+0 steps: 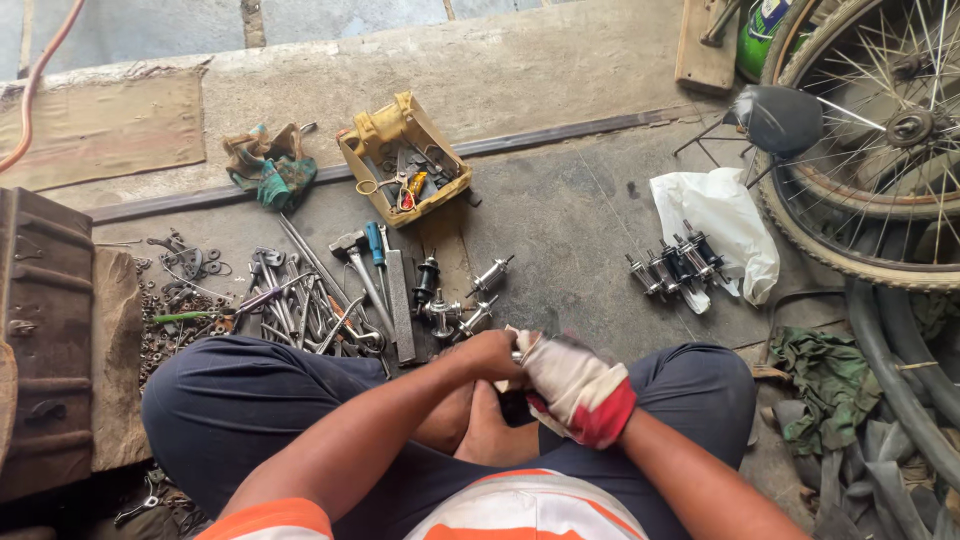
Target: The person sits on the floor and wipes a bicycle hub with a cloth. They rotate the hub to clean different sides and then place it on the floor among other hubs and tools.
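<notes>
I sit cross-legged on the floor. My left hand [487, 355] is bare and closed around a small metal part [517, 356] held over my lap; only a bit of the part shows. My right hand [577, 385] wears a white glove with a red cuff and grips the same part from the right, touching the left hand. Just beyond my hands lie a few loose bicycle hubs [462, 297] on the floor.
Wrenches, a hammer and a file [330, 295] are spread at my left knee beside nuts and washers [175, 320]. A yellow tool tray [405, 160] sits farther out. More hubs [675, 265] rest by a white bag [725, 225]. A bicycle wheel [880, 140] and tubes are at right.
</notes>
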